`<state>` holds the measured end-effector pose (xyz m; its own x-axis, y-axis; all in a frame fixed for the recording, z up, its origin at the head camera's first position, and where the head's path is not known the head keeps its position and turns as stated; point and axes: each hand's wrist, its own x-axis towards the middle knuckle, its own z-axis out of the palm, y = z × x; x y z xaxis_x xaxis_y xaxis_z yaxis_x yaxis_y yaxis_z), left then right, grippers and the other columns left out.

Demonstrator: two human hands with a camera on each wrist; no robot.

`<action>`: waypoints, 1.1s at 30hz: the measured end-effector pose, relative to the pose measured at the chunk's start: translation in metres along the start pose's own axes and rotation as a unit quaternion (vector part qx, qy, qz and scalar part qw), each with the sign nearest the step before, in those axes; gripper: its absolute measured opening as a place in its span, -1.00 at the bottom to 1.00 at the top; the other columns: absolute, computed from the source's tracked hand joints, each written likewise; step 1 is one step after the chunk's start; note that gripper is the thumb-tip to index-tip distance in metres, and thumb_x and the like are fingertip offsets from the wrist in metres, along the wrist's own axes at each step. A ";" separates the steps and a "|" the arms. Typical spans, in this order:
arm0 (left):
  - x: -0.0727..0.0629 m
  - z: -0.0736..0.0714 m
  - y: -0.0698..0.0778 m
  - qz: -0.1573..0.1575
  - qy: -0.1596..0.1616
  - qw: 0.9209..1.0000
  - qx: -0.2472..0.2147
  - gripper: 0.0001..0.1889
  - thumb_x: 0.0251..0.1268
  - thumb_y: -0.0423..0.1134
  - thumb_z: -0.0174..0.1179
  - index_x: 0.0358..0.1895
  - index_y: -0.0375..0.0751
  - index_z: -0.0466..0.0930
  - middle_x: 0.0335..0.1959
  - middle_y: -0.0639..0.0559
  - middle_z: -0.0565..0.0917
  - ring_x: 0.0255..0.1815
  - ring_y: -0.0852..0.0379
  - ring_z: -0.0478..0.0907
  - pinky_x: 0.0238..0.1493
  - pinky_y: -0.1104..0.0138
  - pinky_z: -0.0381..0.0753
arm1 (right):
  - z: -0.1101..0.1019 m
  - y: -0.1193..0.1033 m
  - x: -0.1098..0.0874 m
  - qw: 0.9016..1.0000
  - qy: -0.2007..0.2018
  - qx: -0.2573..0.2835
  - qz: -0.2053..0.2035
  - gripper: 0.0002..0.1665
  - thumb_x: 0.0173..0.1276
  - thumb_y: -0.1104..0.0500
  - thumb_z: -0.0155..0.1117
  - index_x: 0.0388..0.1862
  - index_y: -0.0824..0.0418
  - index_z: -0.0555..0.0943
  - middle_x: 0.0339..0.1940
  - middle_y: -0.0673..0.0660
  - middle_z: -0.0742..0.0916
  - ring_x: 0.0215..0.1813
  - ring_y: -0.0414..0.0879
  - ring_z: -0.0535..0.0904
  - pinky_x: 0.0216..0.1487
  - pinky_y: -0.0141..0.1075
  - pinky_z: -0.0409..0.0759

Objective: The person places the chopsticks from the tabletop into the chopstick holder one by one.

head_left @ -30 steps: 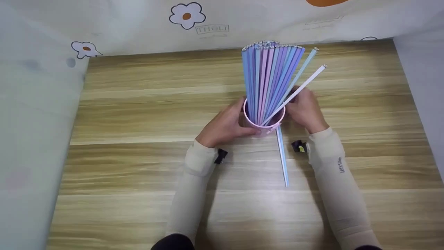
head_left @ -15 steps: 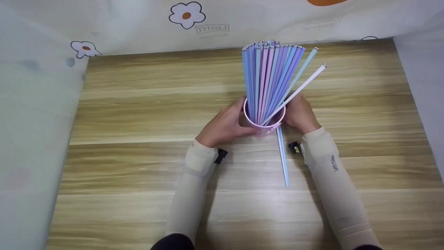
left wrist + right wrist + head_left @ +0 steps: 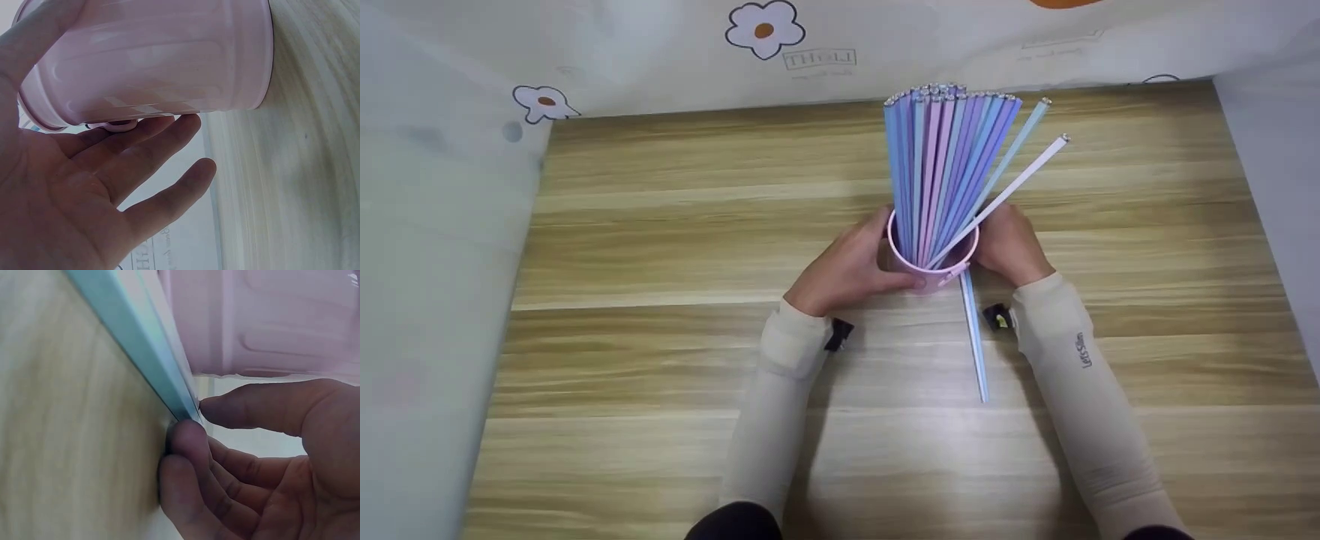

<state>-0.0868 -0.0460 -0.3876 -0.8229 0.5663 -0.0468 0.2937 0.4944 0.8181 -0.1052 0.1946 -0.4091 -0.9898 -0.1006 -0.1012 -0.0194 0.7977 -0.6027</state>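
Observation:
A pink metal bucket (image 3: 931, 280) stands on the table, with several pastel hexagonal pencils (image 3: 936, 161) fanned upward inside it. A white pencil (image 3: 1024, 180) leans furthest right. My left hand (image 3: 844, 266) holds the bucket from the left, thumb across the near side; in the left wrist view its other fingers (image 3: 152, 152) spread round the other side. Beside the bucket lies a light blue pencil (image 3: 975, 345), its near end toward me. My right hand (image 3: 1011, 244) pinches this pencil's far end between thumb and fingertips, as the right wrist view shows. The bucket hides that end in the head view.
The wood-grain table (image 3: 660, 360) reaches out to both sides. A pale cloth with flower prints (image 3: 765, 31) hangs along the back edge, and pale walls (image 3: 420, 300) flank the table. A small black camera mount (image 3: 838, 334) sits on each wrist.
My right hand has moved nearer and slightly left, down beside the bucket, and then stayed there. My left hand, the bucket and the pencils have kept their places.

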 end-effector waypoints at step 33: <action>0.000 0.000 0.000 0.006 -0.004 1.000 -0.017 -0.02 0.04 -0.09 0.54 0.50 -0.17 0.15 0.35 0.02 0.44 0.32 0.23 0.37 0.37 0.42 0.26 | -0.025 0.010 -0.001 0.998 0.011 0.018 0.061 -0.68 0.29 0.08 0.32 -0.26 0.35 0.57 -0.40 0.23 0.61 -0.34 0.09 0.50 -0.33 -0.11 0.47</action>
<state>-0.0869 -0.0457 -0.3873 -0.8160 0.5765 -0.0417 0.2860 0.4654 0.8376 -0.1075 0.2177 -0.3952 -0.9874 0.0085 -0.1581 0.1051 0.7818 -0.6146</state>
